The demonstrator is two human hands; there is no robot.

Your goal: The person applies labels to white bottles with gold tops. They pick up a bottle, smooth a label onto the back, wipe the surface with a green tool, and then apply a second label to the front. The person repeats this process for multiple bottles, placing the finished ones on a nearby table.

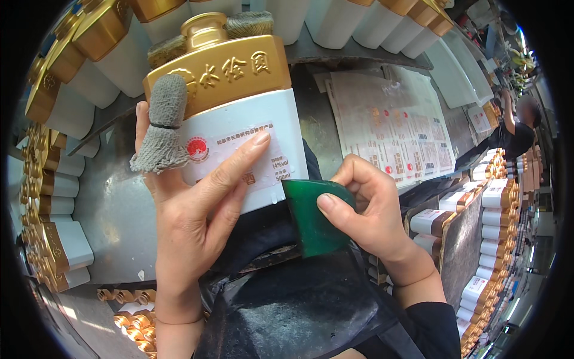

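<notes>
A white bottle point(281, 113) with a gold shoulder and cap lies tilted in front of me, its front face up. On it is a clear printed label point(230, 146) with a red round emblem. My left hand point(197, 206) steadies the bottle from its left side, its fingers spread over the label and edge. One finger wears a grey knitted sleeve point(164, 122) tied with a dark band. Between thumb and fingers, my right hand point(368, 209) pinches a green flat scraper point(317, 215); its corner is at the bottle's lower right edge.
Two brushes point(250, 25) appear beside the bottle's cap. Label sheets point(388, 125) lie on the grey metal table point(113, 221) to the right. White-and-gold bottles point(490, 233) stand in rows along the left, back and right. A dark apron point(287, 308) covers my lap. Another person point(517, 128) is at the far right.
</notes>
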